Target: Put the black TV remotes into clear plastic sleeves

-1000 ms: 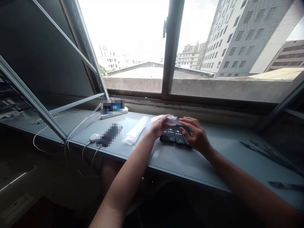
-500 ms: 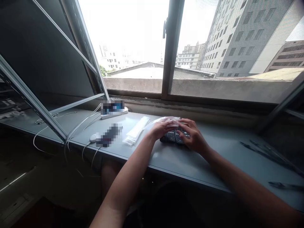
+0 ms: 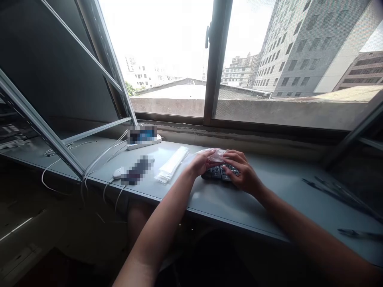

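Observation:
Above several black keypad-like devices [image 3: 216, 172] on the grey table, my left hand [image 3: 201, 161] is closed on a clear plastic bag [image 3: 217, 155]. My right hand [image 3: 241, 169] touches the bag's right side with its fingertips, its fingers bent and partly spread over the devices. Whether the right fingers grip the bag is hard to tell. A stack of clear plastic bags [image 3: 172, 164] lies flat to the left of my left hand.
Left on the table [image 3: 269, 215] are a pixelated dark object [image 3: 137, 170], a white round charger [image 3: 118, 173], cables and a white power strip [image 3: 145, 142]. A metal frame [image 3: 44, 127] stands far left. Dark strap-like items [image 3: 338, 193] lie right.
The bag is more bunched between my hands. My left fingers have curled in around it, and my right fingers have shifted slightly.

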{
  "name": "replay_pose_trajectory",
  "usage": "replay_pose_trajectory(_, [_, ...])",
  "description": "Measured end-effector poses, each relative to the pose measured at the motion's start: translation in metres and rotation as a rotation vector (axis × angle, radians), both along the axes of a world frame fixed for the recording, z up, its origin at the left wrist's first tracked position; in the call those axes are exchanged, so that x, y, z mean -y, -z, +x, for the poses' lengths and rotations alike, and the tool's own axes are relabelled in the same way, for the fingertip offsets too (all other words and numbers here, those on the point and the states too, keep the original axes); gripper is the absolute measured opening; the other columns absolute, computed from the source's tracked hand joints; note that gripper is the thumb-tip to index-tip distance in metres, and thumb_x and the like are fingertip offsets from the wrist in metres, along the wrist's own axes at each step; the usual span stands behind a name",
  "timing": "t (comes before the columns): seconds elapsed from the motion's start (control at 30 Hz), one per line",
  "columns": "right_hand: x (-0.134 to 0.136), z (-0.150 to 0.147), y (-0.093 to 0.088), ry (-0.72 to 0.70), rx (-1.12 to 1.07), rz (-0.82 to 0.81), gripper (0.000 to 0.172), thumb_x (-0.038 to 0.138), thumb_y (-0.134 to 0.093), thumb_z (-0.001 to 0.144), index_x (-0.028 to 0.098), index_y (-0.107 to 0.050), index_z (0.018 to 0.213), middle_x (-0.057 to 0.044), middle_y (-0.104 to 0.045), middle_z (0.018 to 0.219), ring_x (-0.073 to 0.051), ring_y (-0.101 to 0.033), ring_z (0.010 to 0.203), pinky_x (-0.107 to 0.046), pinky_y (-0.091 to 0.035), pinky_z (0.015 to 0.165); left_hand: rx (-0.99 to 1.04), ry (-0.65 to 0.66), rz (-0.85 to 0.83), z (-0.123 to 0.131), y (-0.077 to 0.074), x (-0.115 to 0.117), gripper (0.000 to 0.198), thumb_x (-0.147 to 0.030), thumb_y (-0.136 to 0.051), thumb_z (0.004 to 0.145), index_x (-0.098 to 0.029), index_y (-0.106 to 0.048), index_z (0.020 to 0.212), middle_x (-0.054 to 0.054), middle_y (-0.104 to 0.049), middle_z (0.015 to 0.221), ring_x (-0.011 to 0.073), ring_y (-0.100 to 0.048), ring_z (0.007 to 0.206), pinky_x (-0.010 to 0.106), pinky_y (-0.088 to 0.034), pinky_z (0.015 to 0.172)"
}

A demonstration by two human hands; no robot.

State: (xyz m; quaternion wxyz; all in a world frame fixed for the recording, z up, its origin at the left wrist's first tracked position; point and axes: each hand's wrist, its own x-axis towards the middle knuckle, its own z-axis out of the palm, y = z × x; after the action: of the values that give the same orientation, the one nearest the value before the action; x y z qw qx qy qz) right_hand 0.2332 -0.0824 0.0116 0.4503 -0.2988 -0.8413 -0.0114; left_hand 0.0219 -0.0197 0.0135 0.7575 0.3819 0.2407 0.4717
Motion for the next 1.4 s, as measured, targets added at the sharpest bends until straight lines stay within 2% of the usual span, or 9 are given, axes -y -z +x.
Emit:
replay_pose_trajectory(0.17, [-0.004, 0.0, 0.006, -0.034, 0.026, -0.032, 0.039, 0.032, -0.073, 0.103, 0.033, -0.075, 0.142, -0.009, -0.071, 0.149, -0.041, -0.045, 0.159, -0.071, -0.046, 0.125, -0.03, 0.048, 0.026, -0.001, 0.0, 0.0, 0.027, -0.025, -0.063, 0.104, -0.012, -0.081, 0.119, 0.018, -0.081, 0.114, 0.026, -0.079, 0.101, 0.043, -0.064, 0.102])
replay_pose_trajectory(0.4, [-0.002, 0.0, 0.001, -0.044, 0.008, -0.044, 0.037, 0.034, -0.074, 0.104, 0.031, -0.077, 0.141, -0.01, -0.071, 0.151, -0.041, -0.044, 0.161, -0.069, -0.047, 0.126, 0.055, -0.149, 0.001, -0.004, -0.004, -0.006, 0.034, -0.03, -0.056, 0.106, -0.012, -0.076, 0.126, 0.019, -0.082, 0.125, 0.0285, -0.079, 0.112, 0.043, -0.064, 0.101])
replay_pose_trajectory(0.5, [-0.001, -0.001, 0.002, -0.078, 0.033, -0.06, 0.045, 0.033, -0.075, 0.104, 0.031, -0.073, 0.149, -0.01, -0.074, 0.147, -0.041, -0.043, 0.162, -0.068, -0.047, 0.127, 0.036, -0.1, 0.008, -0.004, -0.004, -0.005, 0.035, -0.027, -0.055, 0.104, -0.012, -0.076, 0.127, 0.019, -0.081, 0.127, 0.0305, -0.079, 0.114, 0.045, -0.062, 0.104])
replay_pose_trajectory(0.6, [-0.003, -0.001, 0.007, -0.088, 0.069, -0.074, 0.046, 0.034, -0.076, 0.103, 0.032, -0.074, 0.15, -0.01, -0.07, 0.155, -0.041, -0.038, 0.166, -0.07, -0.043, 0.129, 0.029, -0.07, 0.003, -0.003, -0.002, -0.005, 0.035, -0.029, -0.056, 0.105, -0.01, -0.076, 0.125, 0.021, -0.08, 0.128, 0.0317, -0.079, 0.115, 0.046, -0.061, 0.105])
replay_pose_trajectory(0.8, [-0.003, 0.002, 0.006, -0.091, 0.079, -0.092, 0.042, 0.034, -0.077, 0.103, 0.037, -0.077, 0.145, -0.004, -0.059, 0.168, -0.041, -0.033, 0.168, -0.072, -0.039, 0.131, 0.202, -0.333, -0.073, -0.011, -0.003, -0.016, 0.038, -0.033, -0.044, 0.112, -0.011, -0.072, 0.126, 0.02, -0.08, 0.128, 0.0265, -0.078, 0.118, 0.039, -0.058, 0.106])
replay_pose_trajectory(0.93, [0.0, 0.001, 0.0, -0.103, 0.081, -0.082, 0.04, 0.034, -0.076, 0.104, 0.036, -0.078, 0.144, -0.005, -0.06, 0.167, -0.041, -0.033, 0.168, -0.072, -0.039, 0.131, 0.322, -0.49, -0.131, -0.02, -0.004, -0.021, 0.039, -0.03, -0.04, 0.113, -0.013, -0.068, 0.135, 0.017, -0.08, 0.128, 0.0244, -0.079, 0.116, 0.038, -0.059, 0.105])
replay_pose_trajectory(1.03, [0.001, 0.0, 0.0, -0.122, 0.087, -0.08, 0.038, 0.033, -0.076, 0.105, 0.034, -0.079, 0.143, -0.007, -0.061, 0.165, -0.041, -0.035, 0.167, -0.071, -0.041, 0.13, 0.352, -0.548, -0.147, -0.022, -0.004, -0.021, 0.042, -0.032, -0.038, 0.114, -0.01, -0.067, 0.135, 0.019, -0.08, 0.128, 0.0241, -0.079, 0.113, 0.037, -0.059, 0.104])
replay_pose_trajectory(1.23, [0.001, -0.001, 0.008, -0.168, 0.072, -0.157, 0.062, 0.036, -0.075, 0.105, 0.031, -0.059, 0.164, -0.012, -0.06, 0.166, -0.041, -0.043, 0.163, -0.065, -0.048, 0.127, 0.33, -0.488, -0.162, -0.017, -0.006, -0.019, 0.046, -0.038, -0.036, 0.115, -0.01, -0.069, 0.131, 0.02, -0.08, 0.126, 0.026, -0.08, 0.112, 0.039, -0.061, 0.103])
replay_pose_trajectory(1.4, [0.001, 0.0, 0.009, -0.18, 0.123, -0.217, 0.076, 0.037, -0.071, 0.108, 0.042, -0.038, 0.175, -0.005, -0.054, 0.171, -0.037, -0.036, 0.167, -0.064, -0.041, 0.133, 0.338, -0.527, -0.163, -0.019, -0.009, -0.017, 0.046, -0.038, -0.034, 0.116, -0.01, -0.069, 0.129, 0.021, -0.08, 0.125, 0.0252, -0.08, 0.108, 0.038, -0.061, 0.097])
